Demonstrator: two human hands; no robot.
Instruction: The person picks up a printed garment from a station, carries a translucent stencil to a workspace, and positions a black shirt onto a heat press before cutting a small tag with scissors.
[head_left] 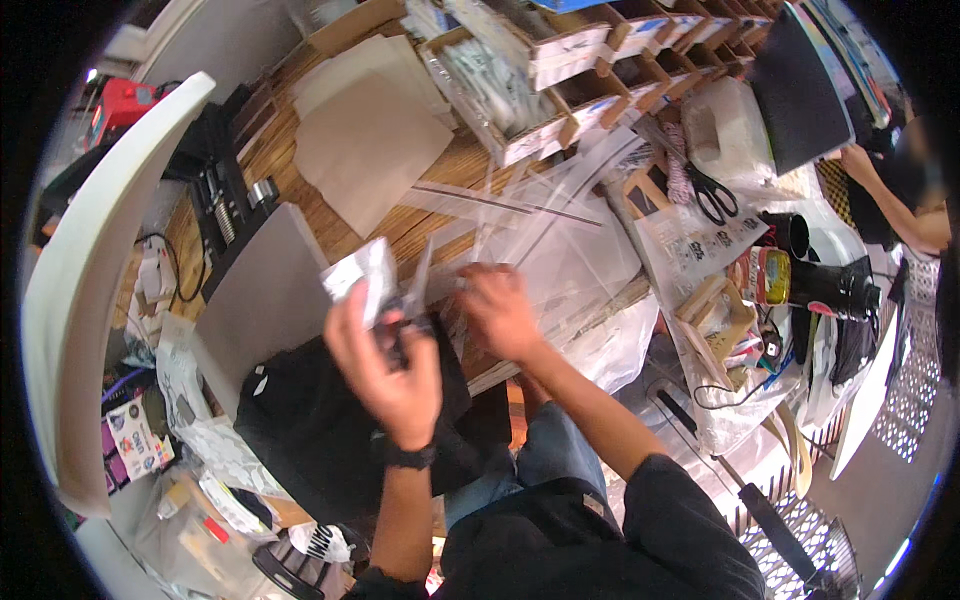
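My left hand (383,375) is raised over a black garment (300,420) lying on a grey panel (247,310), holding a small white packet (360,267) and scissors (424,268) with dark red-and-black handles, blades pointing up. The packet's printing is too small to make out. Just right of the blades, my right hand (500,310) has slightly bent, blurred fingers apart, over clear plastic strips and sheets (585,270) on the wooden table (260,120).
Cardboard bins (530,110) line the back, beside stacked brown paper (370,160). At right lie black scissors (718,200), a wooden box (712,325), jars and cables. A curved white panel (80,300) rises at left. Another person's arm (890,200) holds a dark board (795,90) at upper right.
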